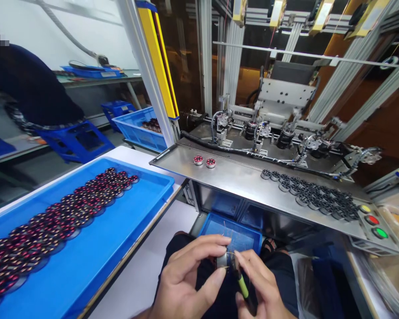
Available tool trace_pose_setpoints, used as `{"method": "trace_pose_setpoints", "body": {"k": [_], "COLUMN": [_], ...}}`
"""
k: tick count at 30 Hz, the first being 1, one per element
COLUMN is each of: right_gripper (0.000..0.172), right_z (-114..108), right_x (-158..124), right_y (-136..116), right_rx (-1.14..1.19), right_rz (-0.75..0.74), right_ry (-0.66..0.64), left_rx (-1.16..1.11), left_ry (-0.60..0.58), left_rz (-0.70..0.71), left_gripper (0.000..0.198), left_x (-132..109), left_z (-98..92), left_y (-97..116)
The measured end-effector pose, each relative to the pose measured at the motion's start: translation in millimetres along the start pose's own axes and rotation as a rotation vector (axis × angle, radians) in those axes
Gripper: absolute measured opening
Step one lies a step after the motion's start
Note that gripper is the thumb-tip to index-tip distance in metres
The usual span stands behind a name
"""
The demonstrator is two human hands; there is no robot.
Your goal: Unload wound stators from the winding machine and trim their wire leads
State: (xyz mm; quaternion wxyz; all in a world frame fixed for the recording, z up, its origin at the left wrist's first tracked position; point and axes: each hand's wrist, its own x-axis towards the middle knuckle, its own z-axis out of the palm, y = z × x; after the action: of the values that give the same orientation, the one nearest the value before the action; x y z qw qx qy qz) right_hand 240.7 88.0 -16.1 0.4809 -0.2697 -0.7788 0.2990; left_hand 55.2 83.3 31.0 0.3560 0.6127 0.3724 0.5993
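Observation:
At the bottom centre, my left hand [193, 274] is closed around a small round metal part [222, 260], holding it between thumb and fingers. Thin copper-coloured wire ends stick out of the part. My right hand [261, 283] grips a hand tool with black and green handles [242, 283]; its dark tip is beside the part, and a thin wire end shows near the index finger. Whether the tool's jaws touch the wire is too small to tell. Both hands are above my lap, close together.
A blue tray [153, 181] on the left holds many red-and-copper wound rings. On the metal shelf [232, 179] sit two red wound rings [204, 162] and many dark rings [315, 195]. Behind is a winding machine [282, 102]. Buttons [372, 220] are at right, a blue bin [202, 226] below, a seated person [33, 84] upper left.

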Motion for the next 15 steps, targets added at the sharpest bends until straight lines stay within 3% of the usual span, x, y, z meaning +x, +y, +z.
{"method": "trace_pose_setpoints", "body": {"k": [6,10,15], "right_gripper": [0.070,0.062,0.060], "right_z": [-2.2,-7.7,-18.9], "right_x": [-10.2,-14.7,-21.3], "right_y": [2.9,3.3,8.1], "right_rx": [-0.091,-0.174,0.090], "right_rz": [-0.002,0.210,0.473], "right_ry": [0.023,0.079,0.027], "left_rx": [0.031,0.011,0.124], "left_ry": [-0.029,-0.078,-0.170], "left_rz": [0.018,0.061,0.260], "left_gripper": [0.037,0.035,0.054], "left_x": [-2.2,-1.0,0.9], "left_z": [1.1,-2.0,-10.1], "left_y": [-2.2,-8.1,-15.5]}}
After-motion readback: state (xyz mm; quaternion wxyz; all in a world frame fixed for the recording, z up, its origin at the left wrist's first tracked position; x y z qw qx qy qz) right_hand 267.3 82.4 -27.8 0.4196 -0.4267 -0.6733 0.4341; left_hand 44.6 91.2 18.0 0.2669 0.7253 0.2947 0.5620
